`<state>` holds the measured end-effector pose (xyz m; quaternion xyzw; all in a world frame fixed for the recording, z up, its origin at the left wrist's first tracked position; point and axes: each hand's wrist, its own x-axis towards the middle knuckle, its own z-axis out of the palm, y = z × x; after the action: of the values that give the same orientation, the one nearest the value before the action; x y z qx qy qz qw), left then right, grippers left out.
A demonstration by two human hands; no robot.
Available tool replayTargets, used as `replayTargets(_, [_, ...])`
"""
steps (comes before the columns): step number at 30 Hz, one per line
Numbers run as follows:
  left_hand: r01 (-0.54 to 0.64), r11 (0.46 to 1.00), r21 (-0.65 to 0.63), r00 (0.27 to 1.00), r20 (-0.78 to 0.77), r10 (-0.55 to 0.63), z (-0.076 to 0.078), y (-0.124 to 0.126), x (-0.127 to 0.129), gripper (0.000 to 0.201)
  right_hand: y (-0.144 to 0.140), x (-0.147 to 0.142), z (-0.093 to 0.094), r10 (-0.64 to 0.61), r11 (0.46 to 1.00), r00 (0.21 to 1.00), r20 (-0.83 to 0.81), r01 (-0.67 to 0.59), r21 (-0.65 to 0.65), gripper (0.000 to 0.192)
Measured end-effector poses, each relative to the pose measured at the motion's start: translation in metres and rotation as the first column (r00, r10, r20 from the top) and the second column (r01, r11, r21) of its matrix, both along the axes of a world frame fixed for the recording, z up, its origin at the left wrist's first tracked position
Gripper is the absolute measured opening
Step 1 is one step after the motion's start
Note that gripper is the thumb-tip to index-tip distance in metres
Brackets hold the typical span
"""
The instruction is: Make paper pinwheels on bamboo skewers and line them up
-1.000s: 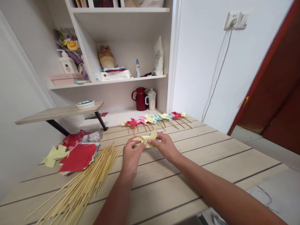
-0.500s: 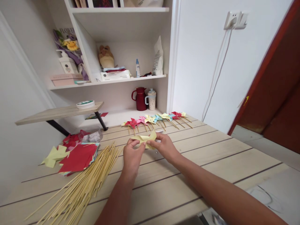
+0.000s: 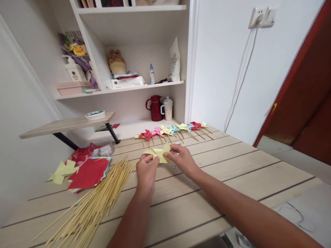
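Observation:
A pale yellow paper pinwheel is held just above the slatted table between both hands. My left hand pinches its left side, thumb near the middle. My right hand grips the right side with thumb and fingers. No stick shows on this pinwheel. Beyond the hands lies a row of pinwheels on sticks, among them a red pinwheel and a pink pinwheel. Small shiny bits rest on the table by my right hand; they are too small to name.
Left of my hands lie a heap of thin wooden sticks, a stack of coloured paper and a loose yellow pinwheel. A clear container stands behind them, near a small raised shelf. A red jug and a cup stand at the back.
The yellow pinwheel has turned slightly in my fingers, and my right fingers have shifted a little on its edge. Both hands keep their hold. The camera view has moved slightly.

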<state>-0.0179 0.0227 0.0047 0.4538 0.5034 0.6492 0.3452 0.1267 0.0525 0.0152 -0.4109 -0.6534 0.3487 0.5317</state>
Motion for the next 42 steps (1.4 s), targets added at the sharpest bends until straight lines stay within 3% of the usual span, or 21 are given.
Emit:
replayTargets(8, [-0.115,0.987,-0.111,0.986,0.104,0.127,0.000,0.003,-0.007,0.014,0.002,0.015,-0.002,-0.050,0.998,0.997,-0.065,0.048,-0.032,0.018])
replayTargets(15, [-0.219,0.956,-0.197,0.958,0.140,0.249,0.000,0.006,-0.012,0.017,-0.007,0.046,-0.025,0.178,0.960,0.947,0.269,-0.108,-0.256,0.009])
replayTargets(19, [-0.219,0.952,-0.212,0.952,0.168,0.256,0.000,0.005,-0.011,0.018,-0.010,0.050,-0.033,0.154,0.964,0.920,0.361,-0.061,-0.257,0.009])
replayTargets(23, [-0.216,0.947,-0.239,0.939,0.215,0.269,-0.001,0.006,-0.012,0.020,-0.010,0.045,-0.028,0.095,0.970,0.869,0.486,0.030,-0.243,0.019])
replayTargets(26, [-0.212,0.942,-0.260,0.924,0.260,0.279,0.000,0.007,-0.013,0.025,-0.010,0.040,-0.026,0.093,0.971,0.838,0.538,0.042,-0.234,0.017])
replayTargets(33, [-0.190,0.948,-0.257,0.905,0.329,0.270,0.002,0.006,-0.012,0.022,-0.007,0.035,-0.035,0.077,0.975,0.822,0.565,0.055,-0.213,0.005])
replayTargets(42, [-0.177,0.949,-0.260,0.889,0.371,0.268,0.001,0.006,-0.013,0.023,-0.007,0.033,-0.040,0.135,0.974,0.862,0.489,-0.026,-0.224,0.012])
